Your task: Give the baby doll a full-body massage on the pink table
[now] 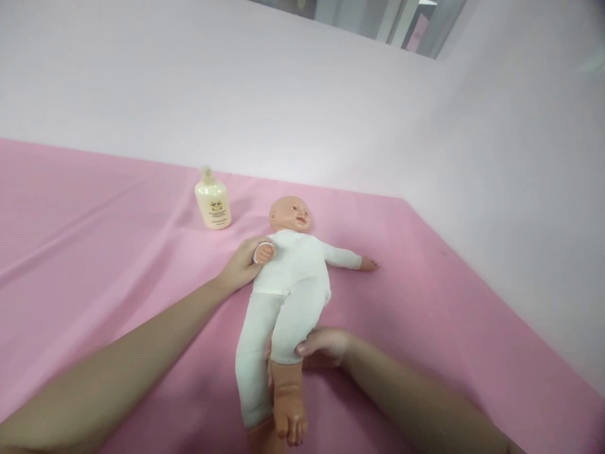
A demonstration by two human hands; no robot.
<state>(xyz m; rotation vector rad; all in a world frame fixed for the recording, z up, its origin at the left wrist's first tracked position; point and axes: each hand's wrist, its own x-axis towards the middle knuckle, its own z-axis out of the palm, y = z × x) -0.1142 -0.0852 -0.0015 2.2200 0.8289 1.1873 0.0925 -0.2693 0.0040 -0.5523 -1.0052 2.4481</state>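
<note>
A baby doll [297, 268] in a white top and white trousers lies on its back, head away from me. My left hand [244, 261] is closed around the doll's arm on the left, close to its wrist; the doll's small fist pokes out of the cuff. Around the doll's lower leg on the right, my right hand [326, 345] has its thumb on top, with the fingers passing behind the leg and mostly hidden. The doll's other arm stretches out to the right, untouched.
A pale yellow pump bottle [215, 205] stands on the pink cloth [401, 302] left of the doll's head. Behind the cloth rises a white wall [283, 113], with a window [368, 19] at the top.
</note>
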